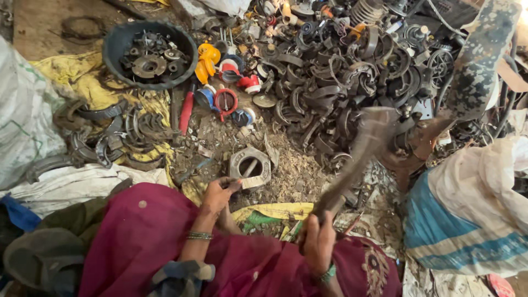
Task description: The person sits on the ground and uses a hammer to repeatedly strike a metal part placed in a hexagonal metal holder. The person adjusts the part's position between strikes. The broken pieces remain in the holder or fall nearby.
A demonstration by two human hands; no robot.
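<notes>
My left hand [219,193] pinches a small flat metal piece [252,182] and holds it against the rim of a large hexagonal metal nut [249,162] that lies on the dirt floor. A thin rod sticks up through the nut's hole. My right hand [318,242] grips the wooden handle of a hammer [357,154]; the hammer is raised and blurred, its head up and to the right of the nut. A maroon cloth [148,236] covers my lap below both hands.
A big heap of curved dark metal brake shoes [330,82] fills the back right. A black basin [148,52] of round metal parts stands at back left, more curved pieces [110,137] on yellow cloth beside it. Another person's foot [434,135] and patterned leg are at right.
</notes>
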